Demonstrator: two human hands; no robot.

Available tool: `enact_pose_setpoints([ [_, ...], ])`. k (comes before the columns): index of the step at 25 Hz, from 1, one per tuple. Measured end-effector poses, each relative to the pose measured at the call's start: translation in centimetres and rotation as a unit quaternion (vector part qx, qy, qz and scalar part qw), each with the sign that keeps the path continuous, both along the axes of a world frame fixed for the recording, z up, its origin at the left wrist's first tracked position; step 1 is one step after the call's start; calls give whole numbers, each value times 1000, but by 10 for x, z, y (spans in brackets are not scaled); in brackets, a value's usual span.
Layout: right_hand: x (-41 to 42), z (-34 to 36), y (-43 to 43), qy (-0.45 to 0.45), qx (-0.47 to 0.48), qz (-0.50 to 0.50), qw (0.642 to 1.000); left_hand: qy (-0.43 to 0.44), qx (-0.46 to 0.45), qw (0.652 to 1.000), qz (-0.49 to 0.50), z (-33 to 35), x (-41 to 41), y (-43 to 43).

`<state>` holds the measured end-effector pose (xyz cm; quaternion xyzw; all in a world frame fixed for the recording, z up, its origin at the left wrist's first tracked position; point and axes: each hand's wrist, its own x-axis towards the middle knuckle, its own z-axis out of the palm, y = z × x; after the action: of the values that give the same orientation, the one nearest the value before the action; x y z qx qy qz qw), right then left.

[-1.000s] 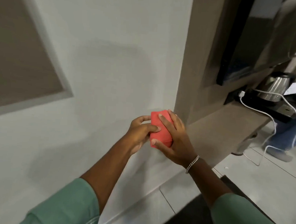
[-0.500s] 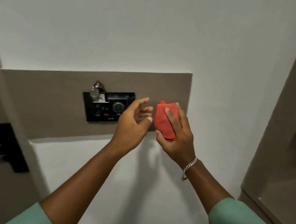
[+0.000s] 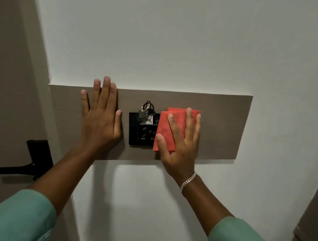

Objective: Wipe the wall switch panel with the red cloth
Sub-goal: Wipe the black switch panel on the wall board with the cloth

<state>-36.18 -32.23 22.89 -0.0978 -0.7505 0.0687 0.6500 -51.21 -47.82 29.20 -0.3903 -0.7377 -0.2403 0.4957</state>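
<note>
A black switch panel (image 3: 141, 132) is set in a brown wooden strip (image 3: 222, 127) on the white wall. A key ring with a tag (image 3: 146, 114) hangs at the panel's top. My right hand (image 3: 181, 140) presses the folded red cloth (image 3: 165, 128) flat against the panel's right part, which the cloth hides, and the strip beside it. My left hand (image 3: 100, 117) lies flat on the strip just left of the panel, fingers spread, holding nothing.
A door with a black lever handle (image 3: 23, 166) stands at the left edge. White wall (image 3: 177, 44) fills the space above and below the strip. A brown cabinet edge (image 3: 311, 229) shows at the lower right.
My view has turned from the desk corner to the panel. My left hand let go of the cloth and went flat onto the strip. My right hand pressed the cloth onto the panel.
</note>
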Motion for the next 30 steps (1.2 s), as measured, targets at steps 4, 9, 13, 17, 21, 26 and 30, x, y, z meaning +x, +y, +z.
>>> enact_pose_setpoints([
  [4, -5, -3, 23, 0, 104, -48, 993, 85, 25, 994, 65, -10, -23, 8],
  [9, -25, 2, 13, 80, 25, -46, 995, 111, 44, 991, 67, -11, -27, 10],
  [13, -14, -3, 29, 54, 112, -51, 991, 124, 36, 989, 77, -9, -27, 10],
  [17, -27, 10, 18, 87, 22, -36, 995, 129, 30, 988, 80, -8, -27, 11],
  [21, -8, -1, 38, 36, 120, -43, 991, 128, 27, 988, 84, -10, -24, 11],
  [26, -22, 5, 13, 50, 40, -43, 997, 123, 23, 989, 82, -10, -24, 10],
  [30, -1, -5, 39, 4, 91, -44, 995, 120, 25, 989, 83, -10, -21, 11],
])
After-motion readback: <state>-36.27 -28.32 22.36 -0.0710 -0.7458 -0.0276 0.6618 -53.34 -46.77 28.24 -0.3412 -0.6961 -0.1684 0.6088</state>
